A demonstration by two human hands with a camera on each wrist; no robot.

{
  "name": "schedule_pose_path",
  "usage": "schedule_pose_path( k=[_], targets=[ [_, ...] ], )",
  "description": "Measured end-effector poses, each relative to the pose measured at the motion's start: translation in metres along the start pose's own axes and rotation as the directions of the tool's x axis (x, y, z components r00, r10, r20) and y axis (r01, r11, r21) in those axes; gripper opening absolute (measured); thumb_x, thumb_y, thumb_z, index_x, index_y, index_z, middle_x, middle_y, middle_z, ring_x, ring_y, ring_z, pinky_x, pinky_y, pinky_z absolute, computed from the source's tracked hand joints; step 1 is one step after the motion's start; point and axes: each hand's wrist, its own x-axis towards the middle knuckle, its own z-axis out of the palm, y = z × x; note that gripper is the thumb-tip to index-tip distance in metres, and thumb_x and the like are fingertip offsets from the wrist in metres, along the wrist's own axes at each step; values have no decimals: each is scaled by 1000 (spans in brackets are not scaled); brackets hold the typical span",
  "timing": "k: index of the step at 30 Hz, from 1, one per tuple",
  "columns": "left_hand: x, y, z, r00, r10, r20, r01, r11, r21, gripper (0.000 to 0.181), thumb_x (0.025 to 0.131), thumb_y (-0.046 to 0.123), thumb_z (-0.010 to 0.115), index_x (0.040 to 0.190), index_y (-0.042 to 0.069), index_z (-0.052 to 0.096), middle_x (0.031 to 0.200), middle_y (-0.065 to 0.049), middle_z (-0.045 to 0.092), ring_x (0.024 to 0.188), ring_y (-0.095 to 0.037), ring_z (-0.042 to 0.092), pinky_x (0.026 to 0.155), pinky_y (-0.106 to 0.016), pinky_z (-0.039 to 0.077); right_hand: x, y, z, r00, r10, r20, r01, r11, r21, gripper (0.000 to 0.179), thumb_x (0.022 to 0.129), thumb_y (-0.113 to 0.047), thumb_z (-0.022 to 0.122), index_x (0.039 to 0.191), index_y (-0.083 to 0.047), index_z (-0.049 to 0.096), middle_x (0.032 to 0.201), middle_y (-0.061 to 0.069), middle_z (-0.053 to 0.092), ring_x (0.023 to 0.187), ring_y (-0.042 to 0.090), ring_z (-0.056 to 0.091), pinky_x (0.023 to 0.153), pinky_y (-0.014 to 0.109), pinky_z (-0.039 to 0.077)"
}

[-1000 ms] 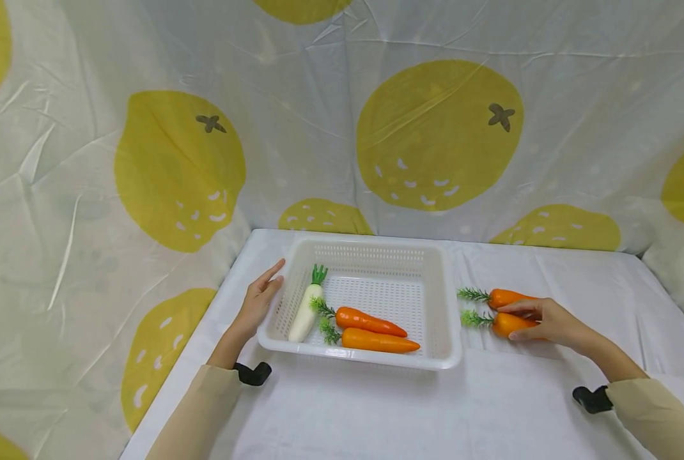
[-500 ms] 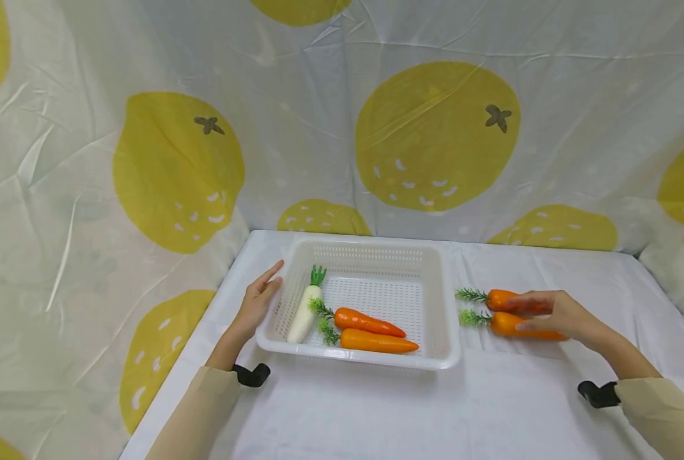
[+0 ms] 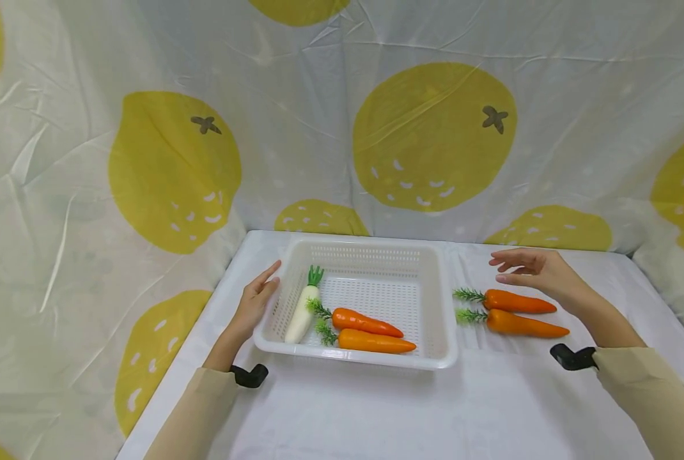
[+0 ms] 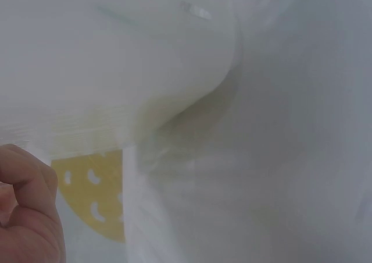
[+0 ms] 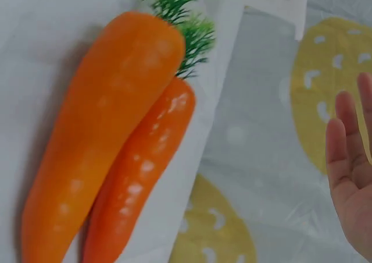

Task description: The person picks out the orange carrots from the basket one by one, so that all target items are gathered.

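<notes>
My left hand rests against the left side of a white plastic basket, index finger and thumb extended by the rim. Inside the basket a white radish lies along the left wall. Two orange carrots with leafy green tops lie across its front part. To the basket's right, two more carrots lie side by side on the table: a rear carrot and a front carrot. Over and behind them hovers my right hand, holding nothing, its fingers loosely extended. The right wrist view shows this hand apart from the carrots.
A white cloth covers the table. Behind and to the left hangs a pale curtain printed with large yellow lemons. Each wrist wears a black strap mount.
My right hand has let go of the front carrot, then lifted up and back from the pair. Both carrots lie on the table. My left hand has stayed at the basket.
</notes>
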Motion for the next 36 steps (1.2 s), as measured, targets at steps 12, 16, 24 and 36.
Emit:
schedule_pose_path(
  k=[12,16,24,36],
  targets=[
    [-2,3,0,1000,0,5,0,1000,-11,49,109,19,44,156,13,34,141,-27,51,117,-25,55,86,-18,46,44,-61,25,996,-48,71,39,993,113,44,94,-24,73,133,-8,63,126,4,65,109,22,62,90,27,49],
    [2,-6,-1,1000,17,0,-17,1000,-2,50,109,25,44,157,17,34,141,-25,52,119,-24,54,87,-18,46,56,-76,32,993,-75,87,65,991,114,44,93,-26,74,133,-9,64,127,6,65,110,24,62,92,30,48],
    [2,-8,0,1000,24,-9,-24,1000,-7,50,108,25,46,156,16,35,142,-24,52,121,-29,54,87,-19,47,74,-97,50,989,-101,108,78,977,200,46,90,-22,76,132,-8,64,124,9,67,111,26,62,95,34,47],
    [2,-8,0,999,42,-2,-42,999,0,51,109,25,44,157,13,34,146,-23,48,121,-27,54,87,-19,46,98,-110,87,988,-105,116,62,945,322,45,88,-16,78,129,-3,65,119,10,69,108,21,64,98,39,46]
  ],
)
